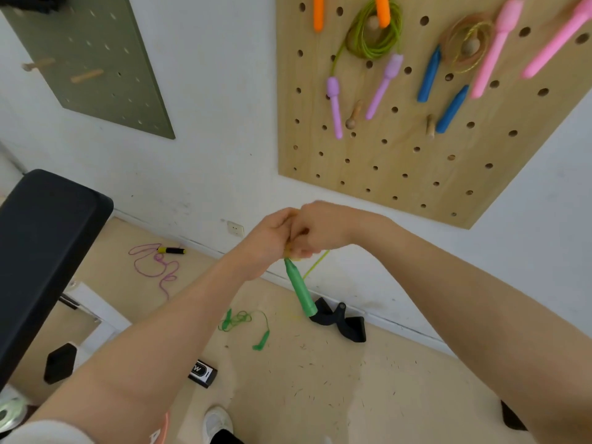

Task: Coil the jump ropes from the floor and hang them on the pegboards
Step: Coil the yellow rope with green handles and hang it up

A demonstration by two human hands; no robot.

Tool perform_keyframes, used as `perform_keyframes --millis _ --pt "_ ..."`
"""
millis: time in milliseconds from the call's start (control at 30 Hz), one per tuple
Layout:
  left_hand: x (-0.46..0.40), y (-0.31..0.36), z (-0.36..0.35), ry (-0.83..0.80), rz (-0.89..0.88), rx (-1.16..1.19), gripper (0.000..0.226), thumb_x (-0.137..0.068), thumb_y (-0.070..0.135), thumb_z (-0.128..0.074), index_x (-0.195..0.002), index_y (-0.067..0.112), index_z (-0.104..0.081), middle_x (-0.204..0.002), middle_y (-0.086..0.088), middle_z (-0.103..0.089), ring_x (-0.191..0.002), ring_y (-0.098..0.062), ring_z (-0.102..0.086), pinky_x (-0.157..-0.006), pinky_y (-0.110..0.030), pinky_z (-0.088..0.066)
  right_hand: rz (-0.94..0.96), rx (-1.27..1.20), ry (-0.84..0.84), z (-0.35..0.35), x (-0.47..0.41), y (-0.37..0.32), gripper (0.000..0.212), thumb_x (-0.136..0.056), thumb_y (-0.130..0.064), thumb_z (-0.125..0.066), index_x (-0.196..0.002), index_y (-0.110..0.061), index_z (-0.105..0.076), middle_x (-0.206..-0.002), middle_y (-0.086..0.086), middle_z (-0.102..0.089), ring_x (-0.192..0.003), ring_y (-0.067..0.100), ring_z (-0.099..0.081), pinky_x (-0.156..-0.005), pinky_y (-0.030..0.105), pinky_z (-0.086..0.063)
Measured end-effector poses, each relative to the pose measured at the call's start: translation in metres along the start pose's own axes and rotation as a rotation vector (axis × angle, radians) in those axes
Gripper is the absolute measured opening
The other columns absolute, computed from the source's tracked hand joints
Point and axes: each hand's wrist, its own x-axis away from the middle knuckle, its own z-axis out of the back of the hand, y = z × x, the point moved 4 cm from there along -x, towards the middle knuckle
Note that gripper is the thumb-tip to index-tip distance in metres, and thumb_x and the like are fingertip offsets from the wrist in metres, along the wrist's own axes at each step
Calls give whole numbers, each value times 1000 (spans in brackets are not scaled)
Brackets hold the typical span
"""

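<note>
Both hands [298, 233] clenched together on rope, green handle [300, 289] dangling below

The tan floor [320, 379] carries a green jump rope [243, 322] in a loose tangle, a purple rope [153, 267] at ten o'clock from it, and a black strap [342, 322] at three o'clock.

- Home gym / exercise rm
- Black padded bench [48, 251] at left, weight plate [11, 413] on floor
- Wall pegboards: wooden pegboard [400, 155] w/ hung jump ropes [378, 40], green pegboard [96, 59]
- Black strap handles [342, 322] by wall
</note>
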Motion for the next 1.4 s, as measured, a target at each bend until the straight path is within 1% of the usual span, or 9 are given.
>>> perform_keyframes --millis 100,233,500,767,867,967,1167,1233,1400 --pt "3 -5 1 19 91 25 29 -102 15 -32 -86 7 -55 -55 -4 -57 -36 -10 -40 -39 -17 -35 -11 -155 233 25 6 14 19 -83 -20 -62 -64 -17 -62 -50 -10 -51 -47 7 -46 -49 19 -40" --pt "2 4 5 -16 182 390 41 -98 32 -27 -67 13 -44 -41 6 -29 -30 -3 -19 -40 -19 -8 -18 -453 439 27 5 33 24 -78 -27 -75 -65 -20 -56 -53 -11 -43 -45 1 -39 -48 13 -31" --pt "19 20 41 50 17 429 33 -97 25 -32 -100 10 -61 -32 8 -35 -42 -12 -3 -41 -18 -11 100 -1029 338 10 -39 11 16 -91 -21 -58 -76 -16 -58 -77 2 -51 -73 13 -47 -84 31 -48" --pt "30 42 120 103 -82 599 40 -83 33 -42 -83 16 -78 -34 12 -40 -28 -9 -10 -34 -12 -19 211 -1118 147 25 -114 -48 32 -92 -41 -52 -85 -12 -62 -69 2 -42 -63 12 -42 -73 27 -47" --pt "31 51 162 222 -191 732 39 -94 31 -35 -100 19 -71 -63 13 -67 -29 -1 -34 -35 -9 -28 148 -1065 66 23 -145 -67 38 -98 -41 -43 -76 -14 -59 -64 0 -42 -59 13 -42 -72 29 -48" --pt "35 51 207 398 -254 798 30 -102 21 -30 -126 14 -47 -96 3 -72 -58 -3 -64 -54 -12 -52 114 -763 -72 11 -169 -90 33 -100 -30 -39 -80 -17 -61 -62 0 -44 -54 13 -39 -61 26 -41" --pt "31 21 271 755 -44 376 44 -104 21 -27 -148 21 -19 -127 -5 -58 -85 -18 -67 -86 -30 -51 166 -297 -234 17 -203 -151 23 -92 -24 -53 -113 -21 -59 -64 1 -54 -51 13 -44 -52 23 -40" --pt "32 17 286 778 0 105 47 -104 22 -23 -149 23 -12 -135 -4 -52 -89 -17 -64 -93 -30 -46 220 -222 -216 33 -211 -163 22 -88 -21 -58 -104 -9 -65 -58 0 -49 -49 13 -42 -53 24 -39" --pt "44 8 312 650 48 -444 50 -103 24 -26 -149 33 -10 -124 1 -59 -68 -2 -63 -78 -13 -41 317 -378 5 79 -230 -175 14 -83 -14 -66 -89 -3 -72 -51 -9 -46 -51 4 -40 -50 18 -34"
